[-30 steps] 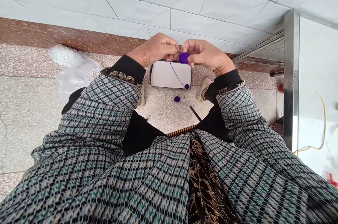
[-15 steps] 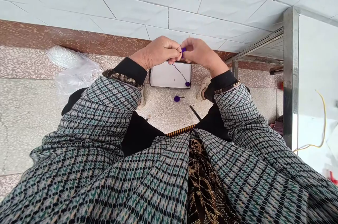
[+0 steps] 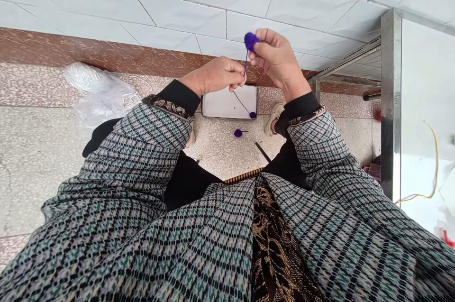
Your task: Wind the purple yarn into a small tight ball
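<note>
Ball of deep-purple yarn [image 3: 250, 41]: round, fuzzy, densely packed, with no distinct long axis. Held high in the pinch of the right hand [image 3: 277, 62], between thumb and fingers, well above the white box [image 3: 227, 103]. Purple yarn strand [image 3: 245, 62] ran from the ball's underside, taut, its long axis near vertical with a slight tilt, pointing down to the fingertips of the left hand [image 3: 213, 77]. Lower end disappeared at those fingers, apparently pinched there. Hands near but apart, not touching, joined only by the strand. Second purple strand [image 3: 241, 104] lay across the white box, ending in a small purple ball [image 3: 252, 114]. Another small purple ball [image 3: 238, 133] sat on the terrazzo floor [image 3: 220, 160] just in front of the box, near a dark rod [image 3: 263, 151]. Farther out: crumpled clear plastic bag [image 3: 103, 98] to the left, stainless-steel frame [image 3: 391, 103] to the right.
</note>
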A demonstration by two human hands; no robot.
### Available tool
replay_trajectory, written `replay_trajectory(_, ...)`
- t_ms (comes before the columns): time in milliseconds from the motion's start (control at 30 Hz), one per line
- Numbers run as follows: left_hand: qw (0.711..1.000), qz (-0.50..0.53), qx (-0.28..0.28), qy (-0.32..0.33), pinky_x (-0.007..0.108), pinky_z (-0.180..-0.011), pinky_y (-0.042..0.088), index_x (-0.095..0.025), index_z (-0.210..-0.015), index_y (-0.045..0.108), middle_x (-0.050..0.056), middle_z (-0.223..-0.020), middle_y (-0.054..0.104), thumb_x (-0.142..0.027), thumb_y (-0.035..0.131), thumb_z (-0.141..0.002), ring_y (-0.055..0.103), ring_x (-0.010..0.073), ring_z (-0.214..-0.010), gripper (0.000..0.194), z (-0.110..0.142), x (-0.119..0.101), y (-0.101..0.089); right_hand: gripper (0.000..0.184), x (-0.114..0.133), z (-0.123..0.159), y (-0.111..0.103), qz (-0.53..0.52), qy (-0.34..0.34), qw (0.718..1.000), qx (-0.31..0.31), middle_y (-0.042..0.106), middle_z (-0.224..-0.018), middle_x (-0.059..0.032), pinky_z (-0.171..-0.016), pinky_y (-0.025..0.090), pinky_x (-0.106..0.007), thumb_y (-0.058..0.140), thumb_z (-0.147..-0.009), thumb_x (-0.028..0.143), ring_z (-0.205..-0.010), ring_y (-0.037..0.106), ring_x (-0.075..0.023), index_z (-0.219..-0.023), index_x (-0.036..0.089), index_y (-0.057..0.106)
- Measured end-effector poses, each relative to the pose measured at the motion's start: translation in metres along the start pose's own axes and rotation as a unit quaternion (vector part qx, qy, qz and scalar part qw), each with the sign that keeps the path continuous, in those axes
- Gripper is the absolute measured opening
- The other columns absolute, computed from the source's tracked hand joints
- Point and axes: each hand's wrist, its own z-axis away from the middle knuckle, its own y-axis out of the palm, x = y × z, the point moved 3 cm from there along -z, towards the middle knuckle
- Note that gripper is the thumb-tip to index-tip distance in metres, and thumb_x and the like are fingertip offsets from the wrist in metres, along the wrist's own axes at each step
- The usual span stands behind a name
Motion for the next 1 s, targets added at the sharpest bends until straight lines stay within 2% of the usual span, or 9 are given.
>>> replay_trajectory(133, 1.000, -0.019, 0.015, 0.016, 0.029, -0.076, 0.046, -0.022, -0.061, 0.065, -0.001, -0.062, 0.064, -0.006, 0.060, -0.083, 0.058, 0.0151, -0.066, 0.028, 0.003, -0.003, -0.001, 0.035, -0.012, -0.006, -0.002, 0.180, -0.007, 0.983, 0.024, 0.057, -0.075, 0.0027, -0.059, 0.042, -0.021, 0.075, -0.090, -0.007, -0.071, 0.052, -0.0140, -0.080, 0.022, 0.057)
replay_trajectory(233, 0.998, -0.046, -0.032, -0.003, 0.029, -0.070, 0.040, -0.019, -0.064, 0.067, -0.001, -0.061, 0.061, -0.006, 0.057, -0.083, 0.054, 0.0141, -0.064, 0.025, 0.007, -0.003, -0.012, 0.033, -0.012, 0.000, -0.001, 0.271, 0.021, 0.952, 0.139, 0.062, -0.075, 0.0023, -0.060, 0.039, -0.021, 0.074, -0.086, -0.012, -0.073, 0.051, -0.0126, -0.079, 0.019, 0.062)
replay_trajectory(300, 0.997, -0.053, -0.054, -0.015, 0.028, -0.068, 0.038, -0.018, -0.067, 0.069, -0.001, -0.062, 0.061, -0.007, 0.059, -0.084, 0.053, 0.0136, -0.064, 0.023, 0.010, -0.002, -0.019, 0.032, -0.011, 0.007, 0.001, 0.257, 0.059, 0.937, 0.230, 0.064, -0.073, 0.0032, -0.058, 0.039, -0.020, 0.073, -0.084, -0.013, -0.067, 0.051, -0.0110, -0.081, 0.017, 0.064)
replay_trajectory(367, 0.997, -0.036, -0.064, -0.030, 0.026, -0.066, 0.038, -0.018, -0.069, 0.069, -0.002, -0.062, 0.060, -0.006, 0.060, -0.087, 0.051, 0.0122, -0.064, 0.023, 0.011, -0.001, -0.022, 0.034, -0.008, 0.012, 0.004, 0.173, 0.083, 0.944, 0.269, 0.062, -0.070, 0.0053, -0.055, 0.041, -0.019, 0.071, -0.083, -0.013, -0.060, 0.051, -0.0099, -0.085, 0.019, 0.061)
replay_trajectory(433, 0.997, 0.002, -0.069, -0.042, 0.025, -0.068, 0.039, -0.017, -0.068, 0.068, -0.002, -0.063, 0.060, -0.004, 0.058, -0.088, 0.051, 0.0106, -0.064, 0.026, 0.012, -0.001, -0.022, 0.035, -0.002, 0.013, 0.004, 0.066, 0.065, 0.967, 0.237, 0.061, -0.073, 0.0063, -0.056, 0.046, -0.019, 0.070, -0.086, -0.009, -0.058, 0.051, -0.0095, -0.090, 0.022, 0.054)
replay_trajectory(567, 0.994, 0.078, -0.073, -0.036, 0.026, -0.072, 0.046, -0.018, -0.063, 0.062, 0.000, -0.067, 0.060, 0.001, 0.056, -0.086, 0.053, 0.0110, -0.064, 0.031, 0.010, -0.003, -0.017, 0.026, 0.015, 0.011, -0.005, -0.089, -0.016, 0.993, 0.072, 0.061, -0.090, 0.0027, -0.062, 0.055, -0.020, 0.078, -0.096, 0.014, -0.068, 0.057, -0.0128, -0.103, 0.026, 0.057)
replay_trajectory(700, 0.999, 0.035, -0.009, 0.023, 0.029, -0.077, 0.053, -0.018, -0.062, 0.064, 0.002, -0.067, 0.062, -0.004, 0.066, -0.087, 0.058, 0.0148, -0.066, 0.030, 0.008, -0.006, -0.009, 0.028, 0.017, 0.007, -0.008, -0.078, -0.012, 0.997, -0.022, 0.061, -0.094, -0.0003, -0.067, 0.058, -0.022, 0.087, -0.094, 0.023, -0.080, 0.062, -0.0176, -0.103, 0.029, 0.060)
replay_trajectory(867, 0.999, 0.004, 0.022, 0.029, 0.030, -0.077, 0.055, -0.019, -0.066, 0.069, 0.002, -0.065, 0.062, -0.008, 0.070, -0.087, 0.063, 0.0173, -0.067, 0.023, 0.008, -0.005, -0.006, 0.036, -0.002, 0.002, -0.003, 0.066, 0.034, 0.997, 0.002, 0.062, -0.082, -0.0002, -0.062, 0.050, -0.025, 0.084, -0.088, 0.005, -0.069, 0.054, -0.0148, -0.080, 0.024, 0.054)
replay_trajectory(1000, 0.999, 0.001, -0.050, -0.010, 0.029, -0.069, 0.045, -0.020, -0.068, 0.067, 0.000, -0.065, 0.061, -0.006, 0.064, -0.089, 0.053, 0.0133, -0.063, 0.026, 0.009, -0.002, -0.014, 0.038, -0.010, 0.007, 0.002, 0.205, 0.045, 0.970, 0.127, 0.057, -0.072, 0.0030, -0.057, 0.040, -0.023, 0.086, -0.085, 0.000, -0.070, 0.049, -0.0143, -0.082, 0.023, 0.056)
